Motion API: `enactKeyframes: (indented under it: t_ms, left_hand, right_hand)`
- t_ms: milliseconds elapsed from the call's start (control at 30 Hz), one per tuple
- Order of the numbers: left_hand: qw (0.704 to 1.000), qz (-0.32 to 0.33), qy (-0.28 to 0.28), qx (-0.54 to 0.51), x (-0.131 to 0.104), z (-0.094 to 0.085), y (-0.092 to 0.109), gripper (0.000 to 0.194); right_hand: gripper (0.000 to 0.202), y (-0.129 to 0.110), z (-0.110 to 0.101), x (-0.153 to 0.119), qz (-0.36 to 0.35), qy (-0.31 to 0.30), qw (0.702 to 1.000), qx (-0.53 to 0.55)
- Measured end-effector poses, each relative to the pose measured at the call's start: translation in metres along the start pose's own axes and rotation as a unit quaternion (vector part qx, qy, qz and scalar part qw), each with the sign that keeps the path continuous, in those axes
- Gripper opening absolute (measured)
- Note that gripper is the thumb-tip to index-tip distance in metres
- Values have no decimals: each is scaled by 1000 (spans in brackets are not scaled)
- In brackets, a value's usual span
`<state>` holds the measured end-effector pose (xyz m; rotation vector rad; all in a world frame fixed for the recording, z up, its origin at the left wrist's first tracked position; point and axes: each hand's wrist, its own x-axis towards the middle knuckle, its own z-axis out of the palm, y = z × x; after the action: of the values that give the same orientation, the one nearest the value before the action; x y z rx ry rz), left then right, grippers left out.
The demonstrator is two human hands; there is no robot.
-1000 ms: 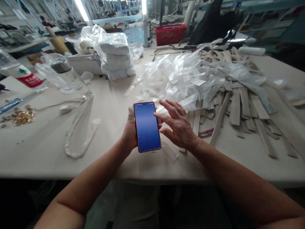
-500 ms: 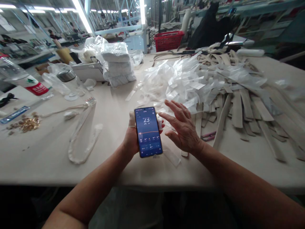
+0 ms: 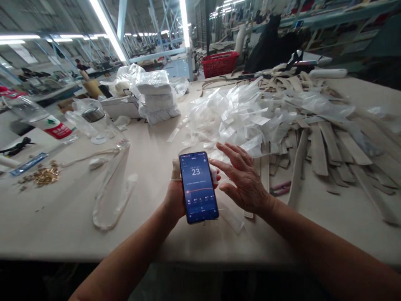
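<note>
One phone (image 3: pixel 199 187), two hands around it

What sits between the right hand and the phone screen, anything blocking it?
Nothing visible. The right hand hovers open just right of the phone, which the left hand holds upright over the table; only open air lies between fingers and screen.

arms: bare, no sleeves | left hand (image 3: pixel 174 196): white wrap on finger
</note>
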<state>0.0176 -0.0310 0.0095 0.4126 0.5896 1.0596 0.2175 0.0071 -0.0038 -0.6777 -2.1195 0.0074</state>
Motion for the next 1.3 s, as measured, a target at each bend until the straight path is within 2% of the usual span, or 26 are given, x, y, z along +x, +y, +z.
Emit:
enactKeyframes:
  t_ms: [400, 700, 1300]
  left_hand:
    - [999, 14, -11, 38, -4, 5, -1, 91]
    - [1000, -9, -4, 18, -5, 5, 0, 95]
    - [999, 6, 2, 36, -6, 8, 0, 100]
  right_hand:
    - [62, -2, -1, 0, 3, -1, 1000, -2]
    - [60, -1, -3, 1, 9, -9, 1000, 6]
    - [59, -4, -3, 2, -5, -6, 1000, 13]
